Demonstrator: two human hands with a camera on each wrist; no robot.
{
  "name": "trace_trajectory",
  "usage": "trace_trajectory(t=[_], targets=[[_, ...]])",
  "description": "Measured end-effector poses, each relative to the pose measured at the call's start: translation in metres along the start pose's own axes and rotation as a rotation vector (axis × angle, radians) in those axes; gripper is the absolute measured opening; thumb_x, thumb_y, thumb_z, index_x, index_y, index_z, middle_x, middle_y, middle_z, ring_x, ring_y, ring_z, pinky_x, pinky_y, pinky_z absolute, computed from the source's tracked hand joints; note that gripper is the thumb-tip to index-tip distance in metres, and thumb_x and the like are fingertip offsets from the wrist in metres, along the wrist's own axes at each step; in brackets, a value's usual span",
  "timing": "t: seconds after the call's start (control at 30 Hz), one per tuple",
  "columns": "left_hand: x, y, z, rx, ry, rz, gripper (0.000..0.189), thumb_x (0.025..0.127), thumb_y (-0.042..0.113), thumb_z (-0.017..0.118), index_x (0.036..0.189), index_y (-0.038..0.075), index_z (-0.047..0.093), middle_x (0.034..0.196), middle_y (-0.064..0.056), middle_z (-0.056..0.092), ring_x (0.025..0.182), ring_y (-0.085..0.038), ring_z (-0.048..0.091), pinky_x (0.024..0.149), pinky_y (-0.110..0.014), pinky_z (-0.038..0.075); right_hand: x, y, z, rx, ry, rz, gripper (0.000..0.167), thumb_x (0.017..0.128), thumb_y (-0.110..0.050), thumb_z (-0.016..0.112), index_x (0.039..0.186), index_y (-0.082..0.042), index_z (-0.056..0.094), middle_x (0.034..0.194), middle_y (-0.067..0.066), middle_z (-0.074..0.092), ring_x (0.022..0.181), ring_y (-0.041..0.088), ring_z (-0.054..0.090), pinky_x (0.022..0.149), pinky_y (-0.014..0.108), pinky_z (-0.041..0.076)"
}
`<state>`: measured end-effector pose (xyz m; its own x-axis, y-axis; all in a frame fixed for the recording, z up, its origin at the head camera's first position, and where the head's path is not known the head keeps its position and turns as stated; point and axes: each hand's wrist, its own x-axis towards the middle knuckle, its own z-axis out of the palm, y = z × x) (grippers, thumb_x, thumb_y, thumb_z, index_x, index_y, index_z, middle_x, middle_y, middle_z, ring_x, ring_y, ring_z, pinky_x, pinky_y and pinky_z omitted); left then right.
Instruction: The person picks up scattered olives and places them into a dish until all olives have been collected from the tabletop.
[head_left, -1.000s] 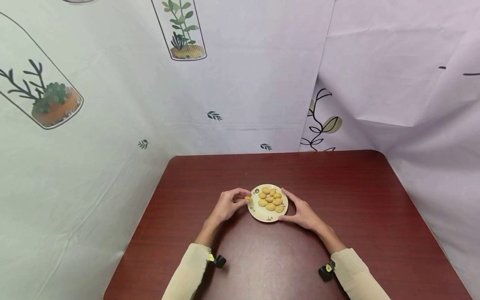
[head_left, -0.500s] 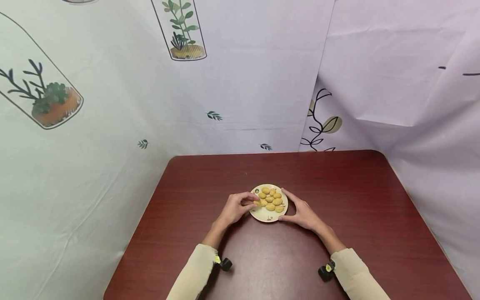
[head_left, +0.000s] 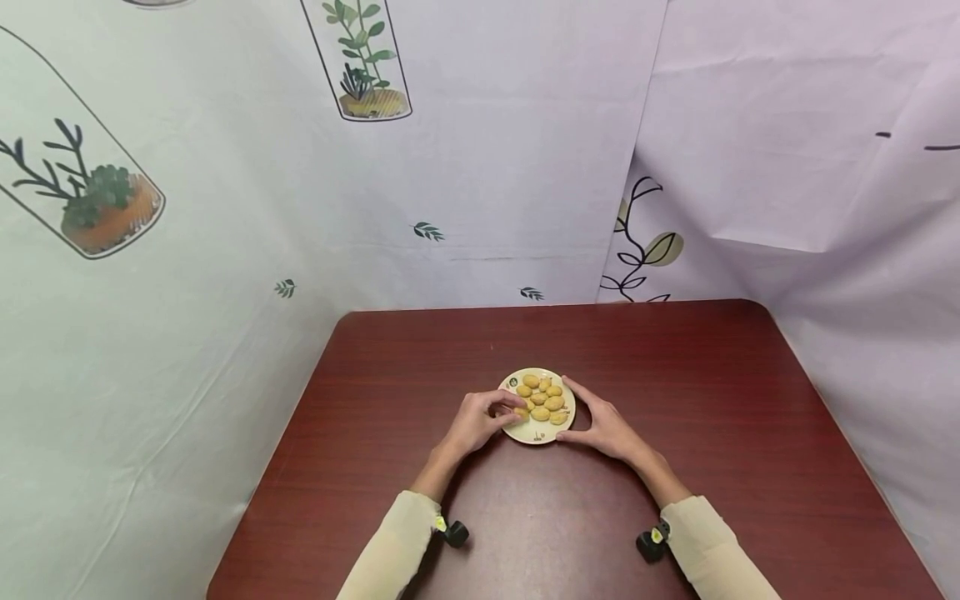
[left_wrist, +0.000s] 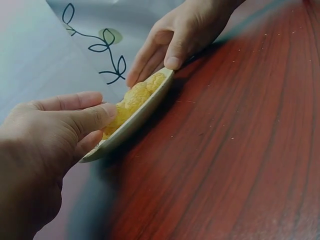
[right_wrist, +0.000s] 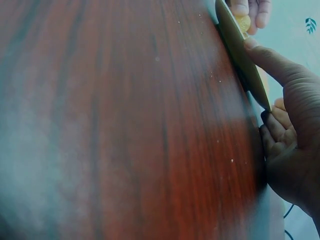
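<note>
A round cream plate (head_left: 534, 435) with small printed marks around its rim stands on the table. Several wrinkled yellow oval pieces (head_left: 554, 403) lie on it, close together; their exact kind is unclear. At the plate's left side, my left hand (head_left: 480, 419) reaches over the rim, thumb and fingers around one yellow oval piece (head_left: 522, 413). The left wrist view partly hides that piece behind the thumb (left_wrist: 102, 115). My right hand (head_left: 606, 427) holds the plate's right side, its thumb on the near rim (right_wrist: 252, 44) and its fingers round the far edge.
The dark red wooden table (head_left: 675, 358) extends around the plate. Behind it and at both sides hang pale cloth sheets (head_left: 480, 167) with plant prints. A small black wrist camera (head_left: 455, 534) is strapped at the left cuff, another black camera (head_left: 651, 546) at the right.
My left hand has moved right from the plate's left rim to over the plate, bringing a yellow oval piece down beside the others. My right hand stays in place on the plate.
</note>
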<state>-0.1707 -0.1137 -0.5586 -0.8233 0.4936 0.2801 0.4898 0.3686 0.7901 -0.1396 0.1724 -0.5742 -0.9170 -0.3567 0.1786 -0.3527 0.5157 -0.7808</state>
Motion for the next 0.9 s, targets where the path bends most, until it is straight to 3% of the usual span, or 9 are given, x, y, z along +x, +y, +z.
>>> trace_trajectory(t=[0.33, 0.57, 0.9], targets=[[-0.0011, -0.0027, 0.0031, 0.035, 0.027, 0.036, 0.019, 0.09, 0.008, 0.087, 0.108, 0.011, 0.081, 0.104, 0.0, 0.08, 0.084, -0.006, 0.076, 0.075, -0.024, 0.062, -0.0001, 0.0005, -0.0002, 0.003, -0.001, -0.001, 0.102, 0.084, -0.037, 0.093, 0.165, -0.006, 0.038, 0.165, 0.02, 0.043, 0.148, 0.045, 0.043, 0.115, 0.065, 0.04], [-0.0014, -0.002, 0.0036, 0.168, 0.045, 0.088, 0.019, 0.088, 0.01, 0.089, 0.105, 0.013, 0.081, 0.101, 0.003, 0.08, 0.082, -0.003, 0.073, 0.072, -0.021, 0.06, -0.0001, 0.0009, 0.0003, 0.005, 0.001, 0.001, 0.103, 0.084, -0.037, 0.093, 0.165, -0.006, 0.037, 0.165, 0.018, 0.043, 0.148, 0.044, 0.043, 0.115, 0.064, 0.04], [-0.0003, 0.0002, 0.002, 0.294, 0.021, 0.161, 0.018, 0.087, 0.016, 0.09, 0.103, 0.017, 0.08, 0.101, 0.007, 0.078, 0.085, -0.006, 0.071, 0.078, -0.023, 0.059, -0.0007, -0.0001, 0.0001, 0.008, 0.003, -0.001, 0.103, 0.084, -0.037, 0.093, 0.164, -0.006, 0.038, 0.164, 0.019, 0.044, 0.147, 0.044, 0.044, 0.115, 0.064, 0.04]])
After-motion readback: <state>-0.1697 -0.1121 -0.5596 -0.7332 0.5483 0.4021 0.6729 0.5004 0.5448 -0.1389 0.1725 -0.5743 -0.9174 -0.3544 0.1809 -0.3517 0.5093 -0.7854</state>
